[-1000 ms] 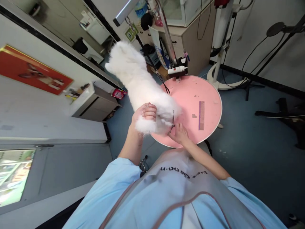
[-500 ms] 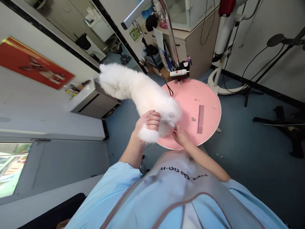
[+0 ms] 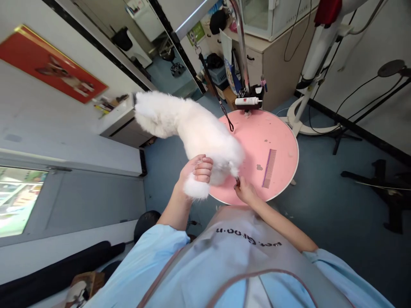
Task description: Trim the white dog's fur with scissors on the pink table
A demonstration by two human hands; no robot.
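A fluffy white dog [image 3: 192, 126] stood at the left edge of a round pink counter [image 3: 276, 128], its body stretching from the counter's rim up and to the left, partly out over the blue floor [image 3: 321, 205]. The left hand [image 3: 195, 169] was clenched around one of the dog's rear legs, fingers [image 3: 204, 167] curled over the fur, with a white tuft of paw showing just below the fist. The right hand [image 3: 245, 190] sat just beside the dog's hindquarters on the near rim of the counter, closed around a small dark tool [image 3: 237, 182] whose tip touched the fur; what the tool was could not be told from this view. The two hands were near each other, with the dog's rear end between them.

A purple long-toothed comb [image 3: 269, 168] lay flat on the counter to the right of the right hand, apart from it, and a small scrap [image 3: 259, 167] lay just beside the comb. A thin black leash [image 3: 215, 92] hung from a slanted metal grooming arm [image 3: 195, 17] down to the dog's back. At the far rim of the counter a white tube with a red label [image 3: 246, 101] rested on a black holder [image 3: 258, 92]. The person wore a light blue smock [image 3: 154, 261] under a grey apron with dark lettering [image 3: 247, 246].
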